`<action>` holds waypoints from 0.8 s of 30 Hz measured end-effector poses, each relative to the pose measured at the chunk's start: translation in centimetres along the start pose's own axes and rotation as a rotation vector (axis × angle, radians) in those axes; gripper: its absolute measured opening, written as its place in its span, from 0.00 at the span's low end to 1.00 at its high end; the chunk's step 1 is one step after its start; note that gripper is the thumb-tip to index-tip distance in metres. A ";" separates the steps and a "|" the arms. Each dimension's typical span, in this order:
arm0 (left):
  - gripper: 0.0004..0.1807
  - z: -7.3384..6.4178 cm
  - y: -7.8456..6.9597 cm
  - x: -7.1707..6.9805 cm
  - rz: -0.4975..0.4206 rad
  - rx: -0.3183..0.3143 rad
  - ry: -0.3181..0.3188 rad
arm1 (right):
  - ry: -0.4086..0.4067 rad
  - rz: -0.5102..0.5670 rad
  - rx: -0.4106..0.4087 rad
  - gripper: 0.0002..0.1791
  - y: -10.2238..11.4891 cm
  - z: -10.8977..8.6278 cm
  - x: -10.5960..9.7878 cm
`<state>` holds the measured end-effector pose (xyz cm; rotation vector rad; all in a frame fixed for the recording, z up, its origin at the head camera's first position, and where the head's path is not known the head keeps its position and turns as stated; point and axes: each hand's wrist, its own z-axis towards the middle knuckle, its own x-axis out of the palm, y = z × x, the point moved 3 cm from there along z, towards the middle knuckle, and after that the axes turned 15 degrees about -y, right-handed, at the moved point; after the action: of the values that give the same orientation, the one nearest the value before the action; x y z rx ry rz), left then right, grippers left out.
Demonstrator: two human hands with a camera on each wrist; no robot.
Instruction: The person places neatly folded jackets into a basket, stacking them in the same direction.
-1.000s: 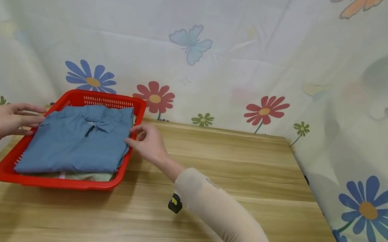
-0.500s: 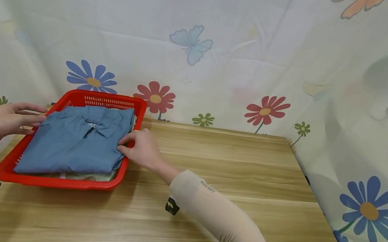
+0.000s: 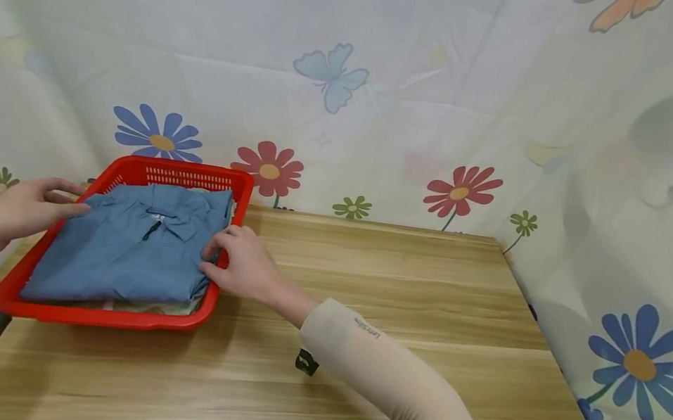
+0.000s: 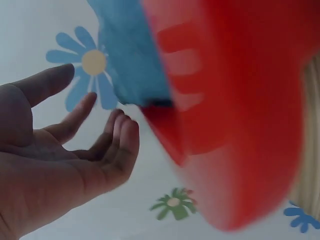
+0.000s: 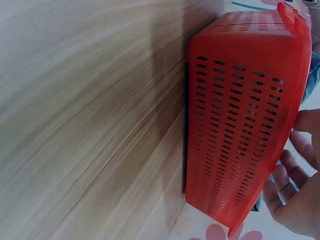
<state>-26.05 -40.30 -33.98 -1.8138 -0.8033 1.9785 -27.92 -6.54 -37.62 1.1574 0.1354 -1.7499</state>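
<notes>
A folded blue garment (image 3: pixel 134 247) lies in a red plastic basket (image 3: pixel 105 319), with a small white label and a short dark tab near its upper middle. Pale cloth (image 3: pixel 164 308) shows beneath its front edge. My left hand (image 3: pixel 33 209) is over the basket's left rim, its fingertips at the garment's left edge. In the left wrist view the left hand's (image 4: pixel 75 155) fingers are spread and loosely bent. Across the right rim, my right hand (image 3: pixel 246 265) has thumb and forefinger apart at the garment's right edge. The right wrist view shows the right hand's (image 5: pixel 297 185) fingers loosely bent beside the rim.
The basket stands on a wood-grain table (image 3: pixel 394 303), near its left and back edges. A white cloth backdrop (image 3: pixel 387 117) printed with flowers and butterflies hangs behind and at the sides. Slotted walls of the basket show in the right wrist view.
My right hand has moved left and slightly nearer along the garment's right edge, and its thumb and forefinger have parted. My left hand has shifted slightly right over the rim. The basket stays put.
</notes>
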 end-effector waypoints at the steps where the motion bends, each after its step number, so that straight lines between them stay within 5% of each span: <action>1: 0.41 -0.1 -0.4 0.1 0.005 0.005 0.000 | -0.004 0.002 -0.014 0.07 -0.1 -0.1 -0.1; 8: 0.38 -0.3 -3.7 1.0 0.028 0.087 -0.029 | 0.009 -0.058 -0.154 0.10 -0.5 -0.7 0.1; 18: 0.36 -0.9 -8.4 3.4 0.054 0.186 -0.003 | 0.115 -0.156 -0.203 0.18 -0.2 -1.8 0.0; 24: 0.35 -1.6 -10.4 4.7 0.046 0.239 -0.017 | 0.101 -0.040 -0.202 0.21 -0.5 -3.0 -1.2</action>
<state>-26.43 -29.08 -31.44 -1.6925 -0.5075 2.0237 -26.33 -3.89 -38.52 1.1009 0.3898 -1.6701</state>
